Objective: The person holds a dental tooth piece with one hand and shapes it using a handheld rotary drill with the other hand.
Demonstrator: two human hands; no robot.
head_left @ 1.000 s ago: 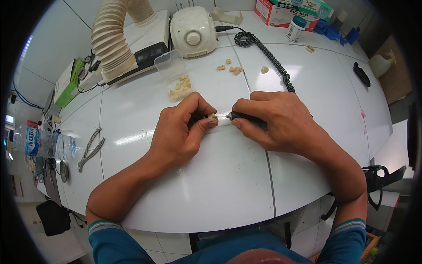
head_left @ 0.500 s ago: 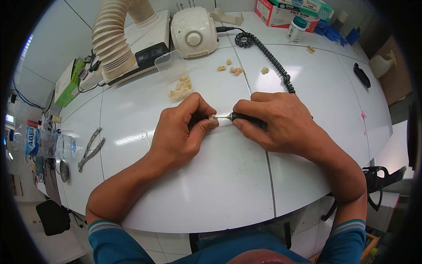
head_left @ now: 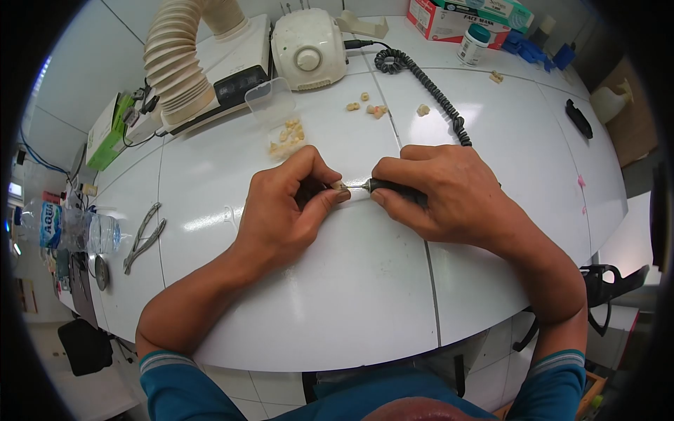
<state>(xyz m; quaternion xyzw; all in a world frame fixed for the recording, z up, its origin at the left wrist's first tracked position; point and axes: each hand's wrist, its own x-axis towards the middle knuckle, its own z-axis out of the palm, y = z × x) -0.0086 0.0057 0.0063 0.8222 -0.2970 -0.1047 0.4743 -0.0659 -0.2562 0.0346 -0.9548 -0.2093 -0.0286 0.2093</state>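
My left hand [head_left: 284,207] pinches a small tooth-coloured dental piece [head_left: 338,185] between thumb and fingertips, which cover most of it. In my right hand [head_left: 453,193] is a black rotary handpiece [head_left: 394,188], gripped like a pen and lying almost level. Its thin metal bur [head_left: 357,186] points left and reaches the dental piece; whether it touches cannot be made out. Beyond my left hand, a clear plastic box [head_left: 272,105] with its lid up holds several tooth-coloured pieces [head_left: 288,137]. More loose dental pieces [head_left: 376,111] lie past the handpiece.
A coiled black cord [head_left: 432,88] runs from near the white control unit [head_left: 309,52] toward my right hand. Metal pliers [head_left: 144,238] lie at the left. A ribbed suction hose [head_left: 175,63], a white bottle [head_left: 473,46] and a mask box [head_left: 449,24] stand at the back.
My left fingers have tilted the dental piece slightly at the bur's tip. Both hands keep their grips and stay nearly in place.
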